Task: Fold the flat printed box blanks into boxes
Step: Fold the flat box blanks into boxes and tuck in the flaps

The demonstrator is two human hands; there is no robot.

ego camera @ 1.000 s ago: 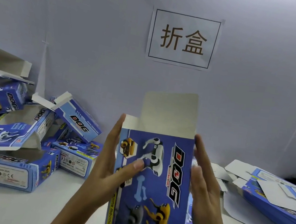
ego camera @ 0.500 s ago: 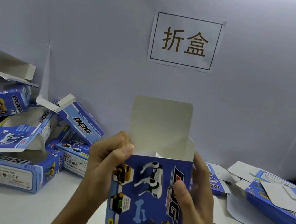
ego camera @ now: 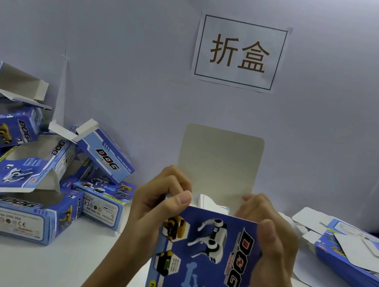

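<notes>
I hold a blue printed "DOG" box (ego camera: 206, 256) upright in front of me, opened into a tube, its grey top flap (ego camera: 220, 162) standing straight up. My left hand (ego camera: 161, 208) grips the box's upper left corner, thumb on the printed front and fingers curled over the rim. My right hand (ego camera: 269, 243) grips the upper right corner the same way, fingers curled behind the flap's base. White side flaps (ego camera: 209, 201) show inside the open top between my hands.
A pile of folded blue boxes (ego camera: 30, 181) lies on the white table (ego camera: 17, 265) at the left against the wall. Flat box blanks (ego camera: 358, 257) are stacked at the right. A paper sign (ego camera: 240, 52) hangs on the wall ahead.
The box has sunk lower in view and opened from flat into a tube. Both hands moved from the sides to the top corners, fingers curling over the rim.
</notes>
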